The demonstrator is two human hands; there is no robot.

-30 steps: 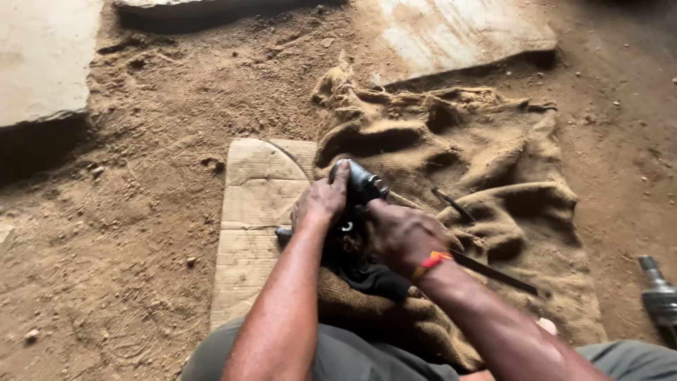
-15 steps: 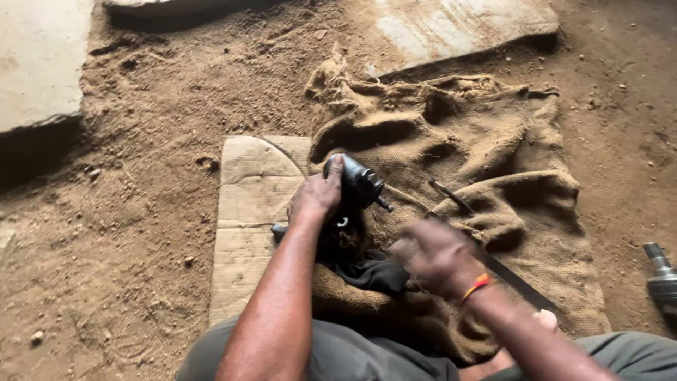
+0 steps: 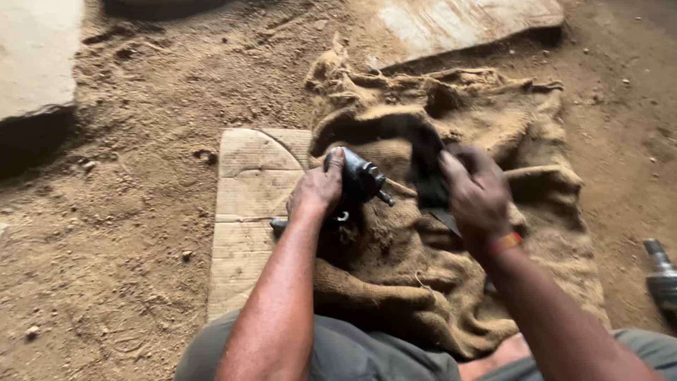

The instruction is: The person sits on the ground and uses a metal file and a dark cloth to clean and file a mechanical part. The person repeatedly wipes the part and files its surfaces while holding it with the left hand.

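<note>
A flattened cardboard sheet (image 3: 247, 204) is lying on the dirt floor (image 3: 127, 233) at nine o'clock. The left hand (image 3: 319, 189) is gripping a dark metal part (image 3: 361, 180) over the burlap sack (image 3: 451, 282); at three o'clock, the right hand (image 3: 476, 197) fingers are closing on a black rag (image 3: 423, 159).

The metal part (image 3: 361, 180) is dark grey, nearly black, like the cloth (image 3: 426, 166) just right of it. Beneath it lies tan, coarse-woven burlap sacking (image 3: 486, 282); left of it, pale beige cardboard (image 3: 247, 212). The wristband (image 3: 505, 243) is orange-red; the ground (image 3: 127, 233) reddish-brown.
</note>
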